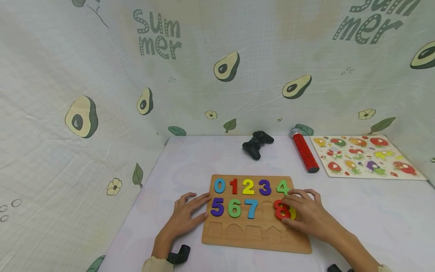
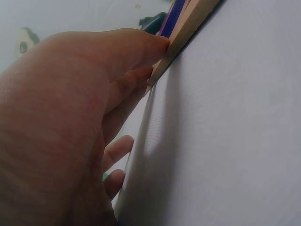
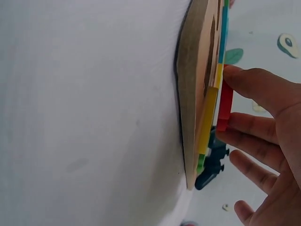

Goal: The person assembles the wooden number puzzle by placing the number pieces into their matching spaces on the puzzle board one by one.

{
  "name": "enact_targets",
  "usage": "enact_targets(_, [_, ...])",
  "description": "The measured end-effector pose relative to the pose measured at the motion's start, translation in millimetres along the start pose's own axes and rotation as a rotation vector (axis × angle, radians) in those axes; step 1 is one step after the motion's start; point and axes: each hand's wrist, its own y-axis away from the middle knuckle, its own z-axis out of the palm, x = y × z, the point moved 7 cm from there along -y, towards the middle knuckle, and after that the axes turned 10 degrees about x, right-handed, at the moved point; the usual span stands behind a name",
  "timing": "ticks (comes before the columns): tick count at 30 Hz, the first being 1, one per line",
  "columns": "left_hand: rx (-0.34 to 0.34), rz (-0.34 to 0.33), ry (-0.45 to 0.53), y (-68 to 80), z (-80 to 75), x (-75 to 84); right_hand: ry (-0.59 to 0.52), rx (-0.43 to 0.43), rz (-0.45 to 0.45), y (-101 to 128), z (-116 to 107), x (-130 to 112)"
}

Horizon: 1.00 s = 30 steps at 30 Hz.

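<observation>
My right hand (image 1: 307, 213) pinches a red number 8 (image 1: 282, 209) between thumb and fingers. In the right wrist view the red 8 (image 3: 225, 103) stands on edge-on view just over a yellow number piece (image 3: 208, 120), which it partly hides in the head view. Both overlap the right side of a wooden number puzzle board (image 1: 234, 236). An outlined recess (image 1: 267, 211) shows between the blue 7 (image 1: 251, 208) and the red 8. My left hand (image 1: 185, 213) touches the board's left edge, its fingers extended; the left wrist view shows the fingertips (image 2: 162, 44) against the wooden side.
Numbers 0 to 4 fill the board's top row; shaped recesses line its bottom. Behind lie a black game controller (image 1: 257, 144), a red glittery tube (image 1: 305, 151) and, at right, a fruit picture board (image 1: 368, 156). A printed cloth (image 1: 197, 90) hangs behind the white table (image 1: 163, 173).
</observation>
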Motion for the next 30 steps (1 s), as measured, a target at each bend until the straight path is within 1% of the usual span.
enact_targets(6, [0.007,0.006,-0.003,-0.1,-0.5,0.4,-0.006,0.008,-0.028,-3,3,-7])
enact_targets(13, [-0.02,0.0,-0.017,-1.3,-0.6,1.5,-0.025,0.02,-0.057,-4,4,-12])
enact_targets(18, [-0.025,-0.002,-0.015,-2.0,-0.9,0.9,-0.028,0.024,-0.07,-5,6,-15])
enact_targets(25, [-0.007,0.021,-0.005,-2.2,-0.8,1.1,-0.027,0.018,-0.062,-7,11,-18])
enact_targets(30, [-0.015,0.012,-0.007,-1.5,-0.2,0.2,-0.023,0.019,-0.057,-8,13,-18])
